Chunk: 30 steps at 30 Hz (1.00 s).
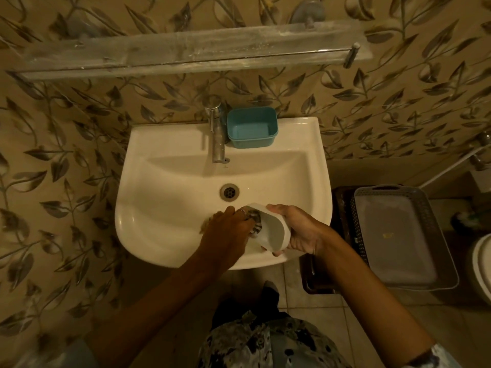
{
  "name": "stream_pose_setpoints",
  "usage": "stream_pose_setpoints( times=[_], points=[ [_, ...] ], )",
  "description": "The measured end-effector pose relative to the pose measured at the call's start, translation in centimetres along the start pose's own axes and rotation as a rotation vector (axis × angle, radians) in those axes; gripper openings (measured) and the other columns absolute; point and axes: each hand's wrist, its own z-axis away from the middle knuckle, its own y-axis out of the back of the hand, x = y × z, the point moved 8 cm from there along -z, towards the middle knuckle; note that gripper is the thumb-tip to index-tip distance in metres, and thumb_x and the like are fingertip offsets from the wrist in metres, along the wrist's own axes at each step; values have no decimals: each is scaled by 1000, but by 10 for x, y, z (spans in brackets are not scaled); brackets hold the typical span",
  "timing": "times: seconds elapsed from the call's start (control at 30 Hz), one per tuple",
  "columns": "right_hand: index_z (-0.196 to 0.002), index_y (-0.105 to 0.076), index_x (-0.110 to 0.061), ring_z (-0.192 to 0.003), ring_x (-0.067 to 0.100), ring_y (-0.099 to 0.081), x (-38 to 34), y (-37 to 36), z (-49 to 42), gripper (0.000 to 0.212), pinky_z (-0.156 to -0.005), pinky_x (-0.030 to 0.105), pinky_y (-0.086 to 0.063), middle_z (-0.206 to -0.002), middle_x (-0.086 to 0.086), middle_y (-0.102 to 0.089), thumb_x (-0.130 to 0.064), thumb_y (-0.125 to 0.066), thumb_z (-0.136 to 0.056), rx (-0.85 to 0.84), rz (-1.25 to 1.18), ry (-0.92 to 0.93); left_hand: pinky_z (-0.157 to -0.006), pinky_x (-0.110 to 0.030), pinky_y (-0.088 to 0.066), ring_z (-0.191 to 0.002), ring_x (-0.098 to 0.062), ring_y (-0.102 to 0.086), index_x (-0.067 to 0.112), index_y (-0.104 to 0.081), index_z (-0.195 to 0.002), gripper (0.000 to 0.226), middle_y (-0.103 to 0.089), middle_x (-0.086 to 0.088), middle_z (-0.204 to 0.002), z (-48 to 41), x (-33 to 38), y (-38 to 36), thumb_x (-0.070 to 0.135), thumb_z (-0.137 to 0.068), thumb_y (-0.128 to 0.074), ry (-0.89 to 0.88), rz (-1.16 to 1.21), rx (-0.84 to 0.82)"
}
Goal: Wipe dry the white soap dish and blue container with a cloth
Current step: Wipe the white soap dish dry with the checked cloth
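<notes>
White soap dish [275, 231], plain and oval, is tilted on its side over the front of the sink [314, 160], the right hand [301, 229] curled round its outer wall. The left hand [225, 231] grips a patterned cloth [254, 221] pushed into its hollow. The blue container [252, 130], rectangular and open-topped, sits on the back ledge beside the tap [218, 140].

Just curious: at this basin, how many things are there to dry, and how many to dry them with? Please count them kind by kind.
white soap dish: 1
blue container: 1
cloth: 1
Total: 3
</notes>
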Motion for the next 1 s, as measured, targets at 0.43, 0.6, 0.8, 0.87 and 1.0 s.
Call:
stream_pose_setpoints(
  times=[0.43,0.6,0.8,0.87,1.0],
  points=[
    [-102,-62,-9,-62,18,-63,1,2,-4,37,-57,29,-51,-75,10,-67,-35,-36,-101,42,-223,141,-74,-19,-48,-88,-8,-63,16,-73,-103,19,-70,0,-95,-8,3,-13,20,-87,-63,445,982,-296],
    [-118,-61,-4,-76,21,-68,-6,4,-3,41,-72,33,-55,-88,12,-71,-34,-38,-100,32,-315,200,-80,-20,-49,-90,-10,-63,13,-74,-93,12,-70,0,-94,-16,0,-7,14,-87,-64,530,1244,-245],
    [-108,-66,-20,-82,15,-70,-6,-2,0,32,-70,29,-57,-95,3,-74,-32,-37,-101,20,-210,236,-63,-24,-49,-72,-19,-64,8,-72,-85,22,-70,-5,-80,-16,-40,20,27,-87,-60,556,514,341],
    [-115,-63,-19,-82,16,-68,-15,0,2,31,-67,29,-56,-100,5,-71,-32,-39,-99,21,-205,259,-61,-27,-50,-68,-19,-63,8,-69,-83,21,-69,-6,-78,-8,-35,27,25,-90,-57,553,497,431],
    [-111,-60,-17,-84,25,-65,-21,17,6,26,-69,40,-55,-95,9,-68,-33,-51,-91,63,-308,254,-71,-33,-58,-82,-19,-69,13,-69,-90,17,-71,-3,-87,11,-62,6,24,-93,-55,751,1101,401]
  ],
)
